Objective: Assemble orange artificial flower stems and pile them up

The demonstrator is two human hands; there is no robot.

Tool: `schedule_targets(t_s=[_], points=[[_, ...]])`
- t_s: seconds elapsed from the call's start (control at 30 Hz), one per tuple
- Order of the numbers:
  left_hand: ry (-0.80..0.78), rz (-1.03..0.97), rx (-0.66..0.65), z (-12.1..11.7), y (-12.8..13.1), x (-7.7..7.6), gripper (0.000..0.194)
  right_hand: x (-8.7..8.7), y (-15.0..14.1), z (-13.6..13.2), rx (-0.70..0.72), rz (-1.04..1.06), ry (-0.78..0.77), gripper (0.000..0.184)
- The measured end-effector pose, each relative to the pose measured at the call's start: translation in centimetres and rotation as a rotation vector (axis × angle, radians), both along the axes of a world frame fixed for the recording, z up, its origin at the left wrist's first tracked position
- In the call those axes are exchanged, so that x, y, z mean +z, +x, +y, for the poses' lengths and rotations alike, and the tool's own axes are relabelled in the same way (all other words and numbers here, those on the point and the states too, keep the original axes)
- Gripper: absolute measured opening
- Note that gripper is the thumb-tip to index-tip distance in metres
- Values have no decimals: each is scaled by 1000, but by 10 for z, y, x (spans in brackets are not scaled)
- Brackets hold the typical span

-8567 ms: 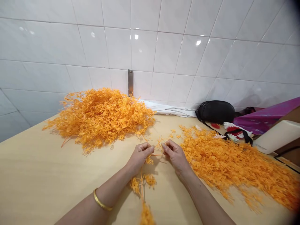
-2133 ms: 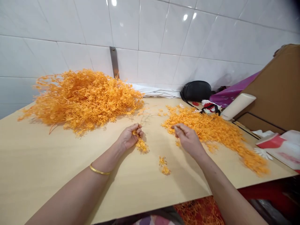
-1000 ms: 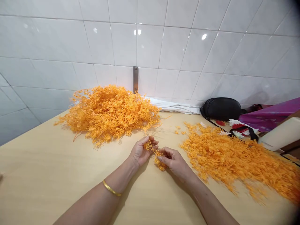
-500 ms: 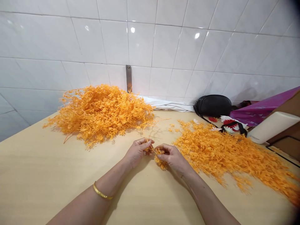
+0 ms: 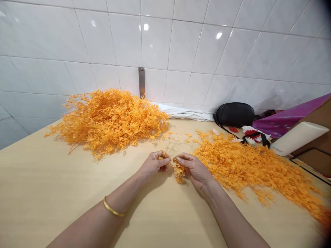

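Note:
Above the middle of the table, my left hand [image 5: 155, 164] is closed in a pinch on a thin orange artificial flower sprig, some of it showing at the fingertips. Close on its right, my right hand [image 5: 193, 168] pinches a small orange flower cluster [image 5: 179, 174] that hangs below the thumb and finger. The fingertips of both hands nearly meet, and they hide where the pieces join, if they do. A large pile of branched orange sprigs [image 5: 113, 124] lies behind and to the left. Many loose orange flower pieces [image 5: 253, 168] spread out to the right of my right hand.
At the back right lie a black pouch [image 5: 235, 114], red and white flowers [image 5: 250, 134], a purple sheet [image 5: 289, 115] and a pale bottle-like object [image 5: 300, 137] by a cardboard box [image 5: 317, 151]. White cloth [image 5: 186, 113] runs along the tiled wall [image 5: 178, 44].
Two clusters lying on the table earlier are gone from there. My right hand came from the loose pieces to my left hand; over the last half second its fingertips rose slightly with the cluster.

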State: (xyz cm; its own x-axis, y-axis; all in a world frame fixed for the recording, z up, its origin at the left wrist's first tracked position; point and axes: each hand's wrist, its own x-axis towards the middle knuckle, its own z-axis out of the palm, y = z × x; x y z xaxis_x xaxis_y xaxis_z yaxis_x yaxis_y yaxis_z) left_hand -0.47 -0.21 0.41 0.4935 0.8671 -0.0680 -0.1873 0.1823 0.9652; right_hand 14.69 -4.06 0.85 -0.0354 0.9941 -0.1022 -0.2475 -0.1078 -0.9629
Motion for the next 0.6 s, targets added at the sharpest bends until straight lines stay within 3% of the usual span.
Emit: schedule_targets(t_s=[0.2,0.33,0.4,0.5,0.6], points=[[40,45,-19,-1,-1,1,14,1,-3,-2,-99,-36,44,18],[27,-33,43,-2,-1,0,14,6,-6,-7,69,-188,50,24],[-33,-120,85,-1,-1,0,19,6,-6,-7,102,-238,68,24],[-198,-275,115,0,-1,2,31,1,-5,-5,19,-262,95,23],[-304,-319,65,-1,1,2,25,-4,-6,-3,-75,-253,111,24]])
